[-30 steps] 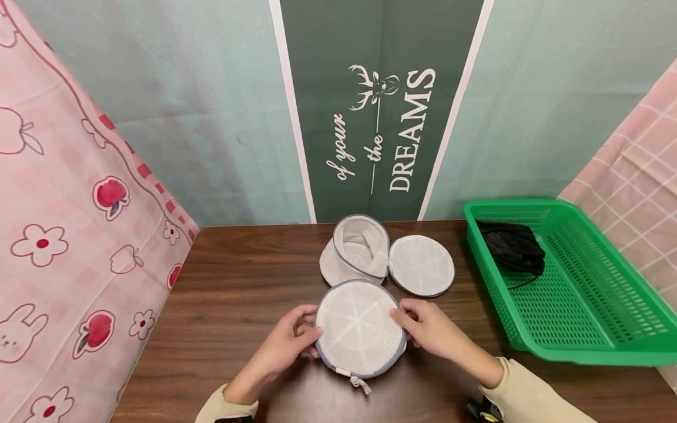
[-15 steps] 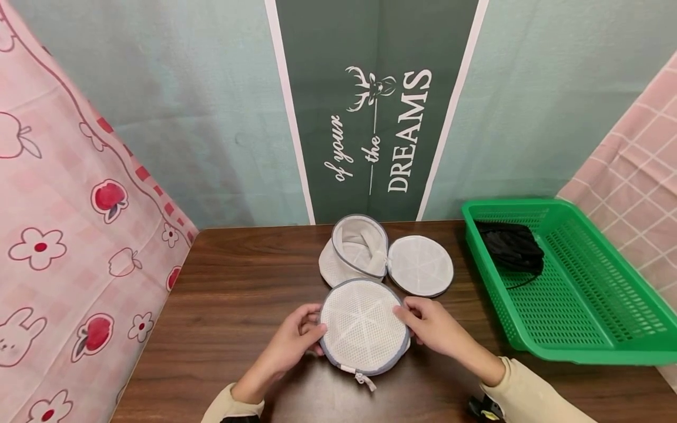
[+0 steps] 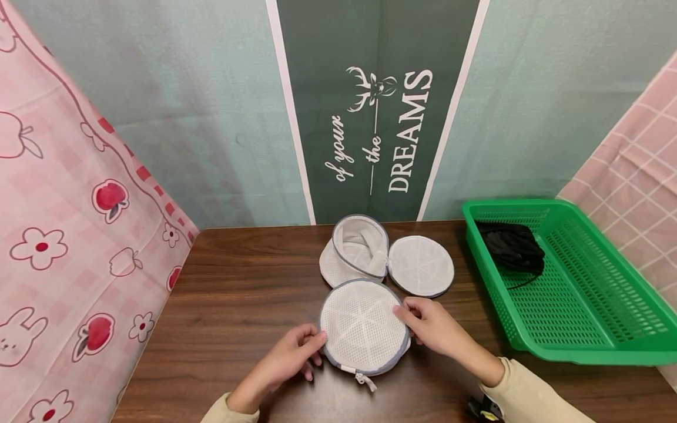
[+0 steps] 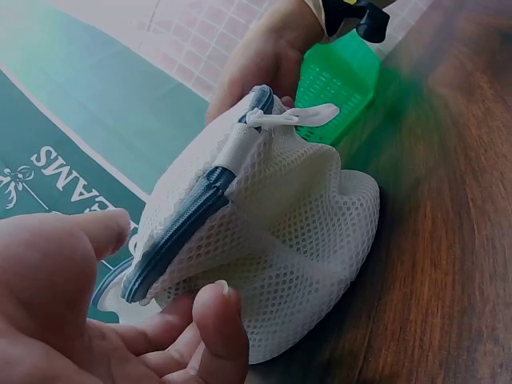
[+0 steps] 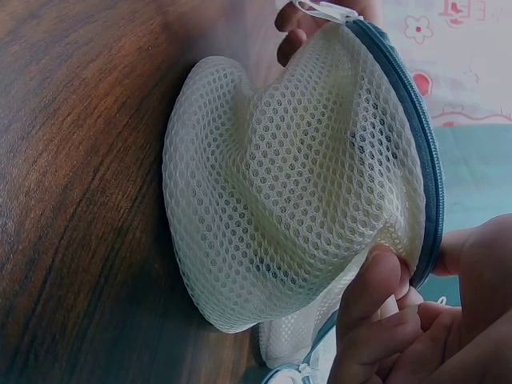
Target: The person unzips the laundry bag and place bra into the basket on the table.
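Note:
A round white mesh laundry bag (image 3: 365, 326) with a grey-blue zipped rim stands on the table, its side wall creased. My right hand (image 3: 431, 326) pinches the rim on the right, thumb on top and fingers curled underneath against the mesh (image 5: 296, 176). On the other side my left hand (image 3: 291, 358) has its thumb apart from the rim and its fingers loosely bent beside the mesh wall (image 4: 280, 264). The white zip pull (image 3: 365, 382) hangs at the near edge. Behind it is a second mesh bag (image 3: 344, 264), its round lid (image 3: 421, 266) folded out to the right.
A green plastic basket (image 3: 489, 305) stands at the right, with a folded black item (image 3: 513, 247) inside. The brown wooden table (image 3: 227, 299) reaches back to a green printed curtain (image 3: 370, 117). Pink patterned cloth (image 3: 69, 235) hangs at the left.
My left hand has loosened from the rim and dropped slightly toward me, its fingers more spread. The bag shifted a little to the right earlier; my right hand keeps its pinch.

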Tool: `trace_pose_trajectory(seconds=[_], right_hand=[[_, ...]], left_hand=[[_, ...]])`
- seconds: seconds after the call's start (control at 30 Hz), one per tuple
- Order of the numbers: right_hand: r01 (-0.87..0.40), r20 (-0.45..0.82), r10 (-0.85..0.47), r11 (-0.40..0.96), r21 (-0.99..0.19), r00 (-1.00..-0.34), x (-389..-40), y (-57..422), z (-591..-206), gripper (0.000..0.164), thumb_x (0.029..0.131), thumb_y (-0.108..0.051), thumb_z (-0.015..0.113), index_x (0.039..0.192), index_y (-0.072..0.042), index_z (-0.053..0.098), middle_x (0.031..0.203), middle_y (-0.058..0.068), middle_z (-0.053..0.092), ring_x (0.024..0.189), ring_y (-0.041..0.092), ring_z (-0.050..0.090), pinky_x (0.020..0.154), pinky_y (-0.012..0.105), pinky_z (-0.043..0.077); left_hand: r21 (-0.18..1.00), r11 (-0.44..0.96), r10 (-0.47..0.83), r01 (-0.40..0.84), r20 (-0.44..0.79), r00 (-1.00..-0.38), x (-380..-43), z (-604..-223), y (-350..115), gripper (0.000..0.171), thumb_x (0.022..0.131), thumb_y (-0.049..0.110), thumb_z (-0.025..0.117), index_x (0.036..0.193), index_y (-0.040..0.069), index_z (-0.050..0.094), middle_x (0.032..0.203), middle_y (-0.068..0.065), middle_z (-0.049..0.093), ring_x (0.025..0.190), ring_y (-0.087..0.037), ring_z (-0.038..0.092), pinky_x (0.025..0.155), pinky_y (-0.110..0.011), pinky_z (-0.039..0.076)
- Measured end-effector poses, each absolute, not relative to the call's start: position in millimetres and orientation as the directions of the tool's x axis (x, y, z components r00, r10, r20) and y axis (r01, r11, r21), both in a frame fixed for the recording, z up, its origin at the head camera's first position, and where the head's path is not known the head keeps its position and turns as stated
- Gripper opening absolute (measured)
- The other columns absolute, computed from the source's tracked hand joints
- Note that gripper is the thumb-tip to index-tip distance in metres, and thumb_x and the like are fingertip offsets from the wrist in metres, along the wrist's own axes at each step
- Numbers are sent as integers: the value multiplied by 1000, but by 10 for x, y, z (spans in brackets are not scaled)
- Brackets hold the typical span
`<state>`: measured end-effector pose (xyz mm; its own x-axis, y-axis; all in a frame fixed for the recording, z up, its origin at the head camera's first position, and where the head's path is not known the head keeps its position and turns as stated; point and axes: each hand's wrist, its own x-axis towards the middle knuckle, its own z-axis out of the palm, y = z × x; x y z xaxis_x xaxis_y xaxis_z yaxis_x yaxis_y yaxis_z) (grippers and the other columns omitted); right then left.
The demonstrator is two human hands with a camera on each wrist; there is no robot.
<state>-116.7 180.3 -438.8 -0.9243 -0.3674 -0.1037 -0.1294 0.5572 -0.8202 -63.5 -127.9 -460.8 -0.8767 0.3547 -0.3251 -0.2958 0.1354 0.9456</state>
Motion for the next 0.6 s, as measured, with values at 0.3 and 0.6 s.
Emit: trace_pose_trajectory(seconds=[0.3,0.6], right_hand=[[-124,-102,-356,558,-820,-929,-1165,1787,-4388,40,103,-35,60,71,-12,51,56,-4,49,46,12,50,45,27,43],[-125,-96,-347,562,-818,-933,-1160,1769,-4387,40,103,-34,60,70,-12,51,56,-4,49,46,13,50,45,27,43]], left_hand=[[928,165,440,-335,-373,-817,-577,-4652,-1243,40,106,29,55,95,-8,65,82,-8,70,60,-12,58,44,-18,43],[930,147,503,-336,-363,-784,-541,-4695,-1228,44,107,28,54,99,-15,64,82,-10,73,59,-10,61,43,-17,41]])
